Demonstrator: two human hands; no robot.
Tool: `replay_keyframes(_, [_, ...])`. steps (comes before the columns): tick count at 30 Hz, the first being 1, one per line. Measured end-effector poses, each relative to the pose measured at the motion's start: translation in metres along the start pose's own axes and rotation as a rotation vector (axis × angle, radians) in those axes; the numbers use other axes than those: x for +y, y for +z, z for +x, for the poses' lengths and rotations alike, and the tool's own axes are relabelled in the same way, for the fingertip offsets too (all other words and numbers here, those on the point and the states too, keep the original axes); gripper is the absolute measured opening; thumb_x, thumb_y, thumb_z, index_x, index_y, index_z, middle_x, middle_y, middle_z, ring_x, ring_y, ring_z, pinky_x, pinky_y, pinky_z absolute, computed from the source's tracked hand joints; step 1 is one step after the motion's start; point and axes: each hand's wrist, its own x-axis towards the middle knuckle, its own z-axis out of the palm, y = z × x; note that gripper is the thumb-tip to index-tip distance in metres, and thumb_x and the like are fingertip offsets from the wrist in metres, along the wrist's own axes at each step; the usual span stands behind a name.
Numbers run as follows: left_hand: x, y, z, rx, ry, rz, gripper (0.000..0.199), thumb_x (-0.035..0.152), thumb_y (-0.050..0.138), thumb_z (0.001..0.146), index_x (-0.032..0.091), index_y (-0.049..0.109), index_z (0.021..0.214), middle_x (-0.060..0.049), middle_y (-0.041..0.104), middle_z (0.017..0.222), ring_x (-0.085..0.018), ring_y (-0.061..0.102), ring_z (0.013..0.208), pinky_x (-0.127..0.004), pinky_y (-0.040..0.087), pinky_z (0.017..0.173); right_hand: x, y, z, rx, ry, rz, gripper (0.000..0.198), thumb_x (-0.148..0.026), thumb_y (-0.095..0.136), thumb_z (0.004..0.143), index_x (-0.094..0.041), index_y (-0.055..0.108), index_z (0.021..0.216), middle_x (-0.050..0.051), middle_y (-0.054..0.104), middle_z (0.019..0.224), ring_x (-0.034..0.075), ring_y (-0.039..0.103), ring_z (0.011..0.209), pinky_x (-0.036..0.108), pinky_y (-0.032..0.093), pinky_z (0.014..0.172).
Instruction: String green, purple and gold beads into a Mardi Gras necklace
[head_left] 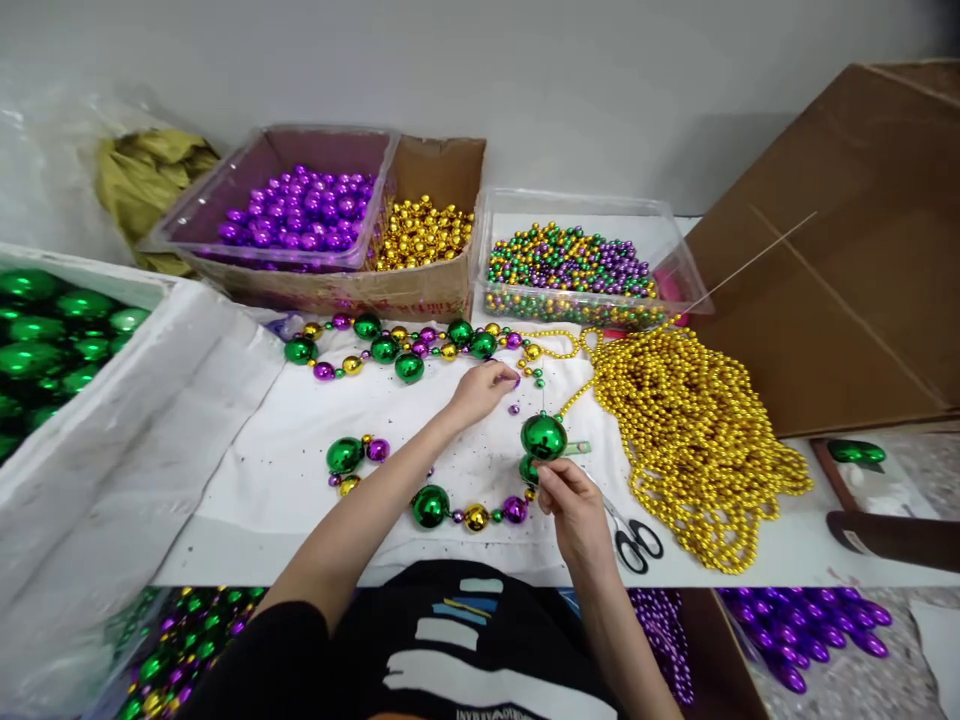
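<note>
My left hand point(484, 392) reaches over the white cloth, thumb and fingertips pinched at a small purple bead point(516, 380). Another small purple bead point(514, 409) lies on the cloth just below. My right hand point(574, 500) is closed at the end of a bead string, right under a large green ball point(544, 437). A thin upright line shows above that ball. From there the string runs left along the cloth, with a gold ball point(475, 517) and another green ball point(430, 507); my left forearm hides part of it. Scissors point(636, 545) with black handles lie beside my right wrist.
A finished-looking beaded strand point(385, 348) lies along the back of the cloth. Gold bead chains point(690, 430) are heaped to the right. Behind stand a tub of purple balls point(300, 210), a carton of gold beads point(424, 235), a mixed-bead tub point(570, 265) and a large cardboard box point(847, 250).
</note>
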Motion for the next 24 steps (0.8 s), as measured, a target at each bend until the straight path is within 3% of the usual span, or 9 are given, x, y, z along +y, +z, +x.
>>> replay_keyframes(3, [0.008, 0.023, 0.030, -0.081, 0.184, 0.448, 0.019, 0.015, 0.053, 0.089, 0.017, 0.072, 0.094, -0.010, 0.069, 0.102, -0.025, 0.058, 0.102, -0.039, 0.042, 0.093, 0.001, -0.003, 0.002, 0.018, 0.017, 0.025, 0.018, -0.035, 0.079, 0.071, -0.019, 0.070, 0.075, -0.004, 0.051, 0.056, 0.008, 0.038, 0.050, 0.023, 0.028, 0.047])
replay_keyframes(5, [0.008, 0.036, 0.044, -0.124, 0.235, 0.672, 0.025, 0.010, 0.048, 0.090, 0.016, 0.072, 0.099, -0.013, 0.067, 0.104, -0.027, 0.056, 0.107, -0.042, 0.040, 0.096, 0.003, -0.002, 0.003, 0.020, 0.027, 0.041, 0.019, -0.035, 0.079, 0.071, -0.019, 0.070, 0.076, -0.004, 0.050, 0.055, 0.008, 0.038, 0.050, 0.023, 0.028, 0.048])
replay_keyframes(8, [0.001, 0.048, 0.053, -0.151, 0.219, 0.825, 0.032, 0.005, 0.043, 0.089, 0.014, 0.070, 0.102, -0.016, 0.066, 0.105, -0.028, 0.055, 0.107, -0.045, 0.039, 0.096, 0.005, -0.001, 0.005, 0.011, 0.042, 0.054, 0.020, -0.035, 0.080, 0.070, -0.019, 0.070, 0.076, -0.003, 0.054, 0.060, 0.007, 0.038, 0.050, 0.023, 0.028, 0.047])
replay_keyframes(10, [-0.004, 0.048, 0.051, -0.133, 0.197, 0.791, 0.028, 0.007, 0.046, 0.090, 0.015, 0.070, 0.101, -0.015, 0.066, 0.106, -0.028, 0.055, 0.108, -0.044, 0.040, 0.095, 0.007, -0.002, 0.005, 0.003, 0.049, 0.062, 0.020, -0.035, 0.080, 0.071, -0.019, 0.070, 0.075, -0.002, 0.058, 0.066, 0.007, 0.039, 0.050, 0.023, 0.028, 0.047])
replay_keyframes(13, [-0.007, 0.035, 0.035, -0.018, 0.160, 0.529, 0.017, 0.015, 0.054, 0.089, 0.018, 0.069, 0.097, -0.011, 0.067, 0.105, -0.026, 0.056, 0.106, -0.041, 0.042, 0.094, 0.008, -0.002, 0.006, -0.011, 0.058, 0.066, 0.020, -0.035, 0.080, 0.071, -0.018, 0.069, 0.074, -0.001, 0.059, 0.068, 0.006, 0.039, 0.050, 0.023, 0.028, 0.048])
replay_keyframes(17, [-0.009, 0.005, 0.000, 0.161, 0.010, -0.160, 0.013, 0.023, 0.061, 0.085, 0.019, 0.067, 0.095, -0.005, 0.067, 0.097, -0.018, 0.060, 0.089, -0.032, 0.047, 0.085, 0.008, 0.000, 0.007, -0.031, 0.056, 0.039, 0.021, -0.035, 0.080, 0.071, -0.018, 0.068, 0.075, -0.001, 0.061, 0.071, 0.007, 0.039, 0.050, 0.024, 0.029, 0.047])
replay_keyframes(21, [-0.011, -0.021, -0.036, 0.154, -0.265, -0.818, 0.019, 0.031, 0.068, 0.080, 0.017, 0.068, 0.092, -0.002, 0.064, 0.083, -0.011, 0.058, 0.071, -0.025, 0.047, 0.071, 0.008, 0.008, 0.002, -0.091, 0.076, -0.015, 0.020, -0.035, 0.079, 0.071, -0.019, 0.068, 0.077, 0.000, 0.062, 0.073, 0.008, 0.039, 0.051, 0.024, 0.031, 0.048])
replay_keyframes(24, [-0.012, -0.032, -0.053, 0.171, -0.337, -1.069, 0.018, 0.030, 0.072, 0.079, 0.015, 0.068, 0.089, -0.001, 0.063, 0.078, -0.009, 0.058, 0.069, -0.023, 0.048, 0.070, 0.008, 0.015, -0.003, -0.117, 0.095, -0.036, 0.021, -0.037, 0.079, 0.071, -0.019, 0.068, 0.077, 0.000, 0.062, 0.074, 0.008, 0.039, 0.050, 0.024, 0.030, 0.047])
